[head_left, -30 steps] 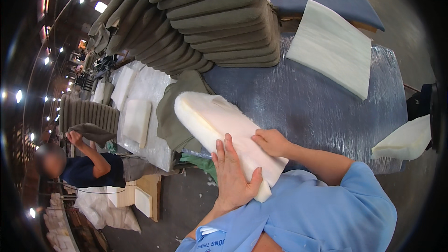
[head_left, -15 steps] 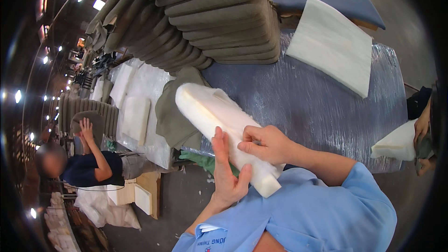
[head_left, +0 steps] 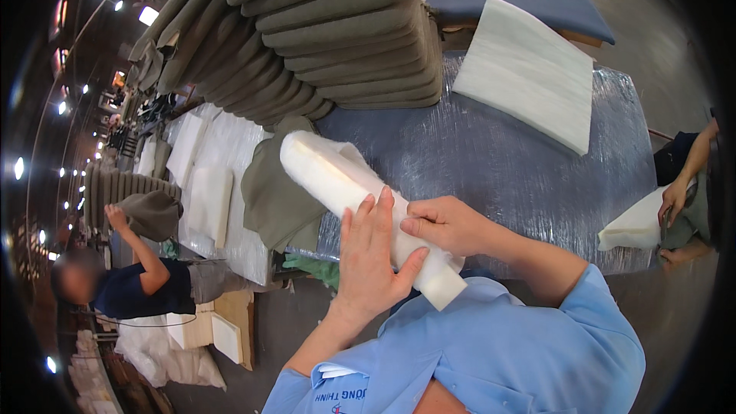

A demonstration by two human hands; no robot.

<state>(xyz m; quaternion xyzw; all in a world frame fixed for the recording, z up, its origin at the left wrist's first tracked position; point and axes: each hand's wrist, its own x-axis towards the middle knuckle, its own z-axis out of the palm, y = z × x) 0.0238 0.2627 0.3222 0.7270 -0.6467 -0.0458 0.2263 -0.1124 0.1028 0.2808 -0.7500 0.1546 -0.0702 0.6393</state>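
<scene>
A white foam cushion insert, wrapped in fluffy batting, slants from the table toward my body, its bare foam end close to my shirt. My left hand lies along its left side with fingers stretched out and thumb apart. On the other side, my right hand is closed, thumb against curled fingers, gripping the edge of the batting. A grey-green fabric cover lies beneath and beyond the far end of the insert.
Tall stacks of grey-green cushions stand at the back. A white padding sheet lies on the plastic-wrapped table. At the right edge, a co-worker's hands handle a white insert. Another person at left lifts a grey-green cushion.
My left hand has moved up and flattened against the insert. My right hand keeps its grip on the batting. The person at left has lowered one arm and turned the cushion.
</scene>
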